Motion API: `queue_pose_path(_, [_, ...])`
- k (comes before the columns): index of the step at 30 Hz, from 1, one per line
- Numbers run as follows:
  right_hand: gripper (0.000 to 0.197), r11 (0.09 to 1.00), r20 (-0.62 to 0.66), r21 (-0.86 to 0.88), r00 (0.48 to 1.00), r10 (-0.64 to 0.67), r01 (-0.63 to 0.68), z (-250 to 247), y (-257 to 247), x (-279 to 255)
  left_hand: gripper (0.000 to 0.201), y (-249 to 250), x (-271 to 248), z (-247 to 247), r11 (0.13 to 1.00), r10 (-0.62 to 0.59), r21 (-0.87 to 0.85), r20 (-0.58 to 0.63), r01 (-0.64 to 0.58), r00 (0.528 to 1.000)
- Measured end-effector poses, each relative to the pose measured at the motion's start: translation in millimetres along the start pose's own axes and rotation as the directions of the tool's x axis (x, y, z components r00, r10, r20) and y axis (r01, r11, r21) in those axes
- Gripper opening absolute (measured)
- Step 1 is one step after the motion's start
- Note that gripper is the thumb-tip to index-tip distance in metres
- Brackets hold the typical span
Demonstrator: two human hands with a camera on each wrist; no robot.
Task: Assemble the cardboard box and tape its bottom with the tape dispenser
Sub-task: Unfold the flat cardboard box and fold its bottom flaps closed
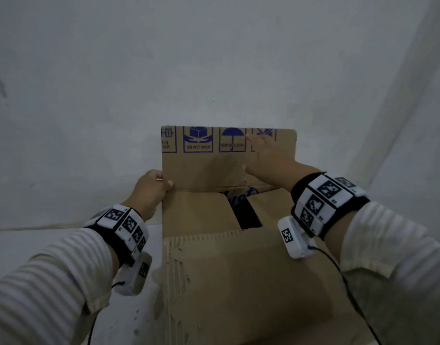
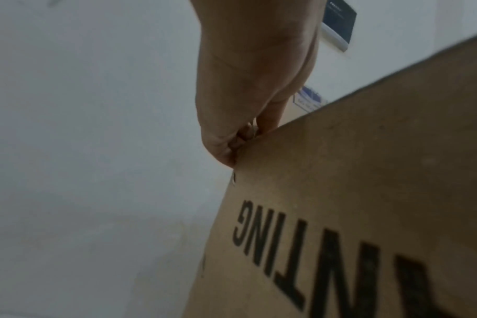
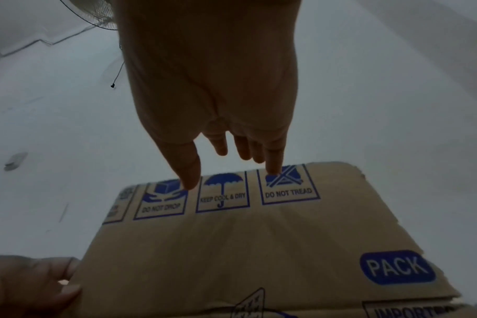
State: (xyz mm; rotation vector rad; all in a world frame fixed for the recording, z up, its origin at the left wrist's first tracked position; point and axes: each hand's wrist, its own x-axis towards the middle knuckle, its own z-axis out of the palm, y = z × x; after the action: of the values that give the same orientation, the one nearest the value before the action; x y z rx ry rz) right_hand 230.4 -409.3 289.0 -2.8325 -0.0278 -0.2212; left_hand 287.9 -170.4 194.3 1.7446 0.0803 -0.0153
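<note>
- Brown corrugated cardboard box [image 1: 214, 270] stands just in front of the person, near flap folded in, torn edge.
- Left hand [image 1: 151, 188] pinches the box's left corner at the far flap's base.
- Right hand [image 1: 266, 155], fingers straight and spread, lies on the upright far flap with blue handling symbols [image 1: 228, 155].
- Pale wall [image 1: 214, 58] behind.

My left hand [image 1: 153, 189] curls its fingers [image 2: 242, 137] round a cardboard edge, thumb on top, wrist low. My right hand [image 1: 266, 155] reaches forward, its 4 fingers [image 3: 274, 159] and thumb straight and spread. Both forearms extend ahead in striped sleeves.
</note>
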Motion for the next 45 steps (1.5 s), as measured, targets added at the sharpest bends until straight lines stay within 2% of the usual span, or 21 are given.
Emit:
queue_pose_path(2, [0.078,0.998,-0.059,-0.044,0.998,-0.037,0.035,-2.5,2.9,-2.5,0.007,2.7,-11.0,-2.4,0.997,0.062,0.040,-0.008,-0.062,0.998])
queue_pose_path(4, [0.076,0.985,-0.125,-0.168,0.990,-0.065,0.044,-6.8,4.9,-5.9,0.010,6.9,-23.6,-5.0,0.987,0.153,0.050,0.000,-0.152,0.988])
queue_pose_path(6, [0.063,0.952,-0.138,-0.302,0.985,-0.099,0.053,-14.2,6.4,-14.3,0.017,11.9,-42.3,-6.5,0.965,0.256,0.040,0.027,-0.257,0.966])
queue_pose_path(7, [0.052,0.937,-0.096,-0.342,0.989,-0.115,0.076,-17.4,7.1,-18.1,0.017,13.9,-51.8,-7.1,0.948,0.316,0.025,0.052,-0.318,0.947])
queue_pose_path(9, [0.031,0.902,0.073,-0.407,0.989,-0.127,0.146,-22.3,5.5,-29.6,0.007,16.2,-72.5,-8.2,0.921,0.385,0.023,0.105,-0.389,0.917])
queue_pose_path(11, [0.029,0.861,0.219,-0.464,0.969,-0.117,0.209,-23.3,3.7,-42.4,0.033,11.7,-88.6,-8.8,0.889,0.431,0.102,0.143,-0.447,0.891])
queue_pose_path(14, [0.043,0.836,0.362,-0.478,0.927,-0.092,0.270,-17.0,4.4,-58.3,0.051,-0.9,-111.1,-8.8,0.859,0.424,0.230,0.183,-0.458,0.887])
queue_pose_path(16, [0.045,0.835,0.448,-0.472,0.893,-0.049,0.283,-10.5,7.3,-66.7,0.064,-11.7,-119.7,-9.8,0.843,0.388,0.309,0.218,-0.440,0.896])
queue_pose_path(19, [0.048,0.856,0.590,-0.426,0.807,0.017,0.293,-4.4,12.9,-80.4,0.046,-23.8,-129.4,-9.1,0.831,0.280,0.414,0.267,-0.372,0.922])
queue_pose_path(21, [0.052,0.839,0.629,-0.437,0.777,0.028,0.323,-4.5,14.9,-89.0,0.040,-29.3,-137.9,-7.3,0.813,0.241,0.462,0.286,-0.354,0.927])
queue_pose_path(25, [0.054,0.790,0.632,-0.487,0.774,0.024,0.373,-6.1,9.5,-103.8,0.042,-30.9,-154.5,-4.3,0.775,0.235,0.547,0.217,-0.317,0.948])
queue_pose_path(27, [0.052,0.779,0.623,-0.484,0.782,-0.014,0.399,-5.3,2.9,-108.9,0.038,-28.0,-164.3,-3.6,0.818,0.249,0.497,0.147,-0.289,0.957])
queue_pose_path(30, [0.052,0.837,0.557,-0.384,0.821,-0.127,0.391,-3.0,-14.2,-113.4,0.036,-26.3,-181.0,-3.3,0.894,0.244,0.377,0.048,-0.244,0.969])
queue_pose_path(33, [0.048,0.863,0.481,-0.273,0.837,-0.260,0.425,3.7,-43.5,-115.7,0.038,-26.2,-194.4,-6.7,0.918,0.232,0.329,0.004,-0.221,0.973])
queue_pose_path(38, [0.042,0.837,0.365,-0.187,0.828,-0.426,0.514,27.7,-118.6,-116.1,0.034,-31.6,-197.4,-41.1,0.916,0.223,0.347,-0.025,-0.201,0.974])
queue_pose_path(42, [0.043,0.799,0.333,-0.135,0.786,-0.521,0.587,47.7,-196.0,-110.5,0.031,-46.4,-188.5,-96.9,0.937,0.179,0.323,-0.120,-0.132,0.976])
queue_pose_path(45, [0.040,0.786,0.330,-0.126,0.773,-0.542,0.605,66.2,-255.6,-98.8,0.031,-66.8,-172.6,-146.7,0.956,0.107,0.290,-0.185,-0.049,0.977])
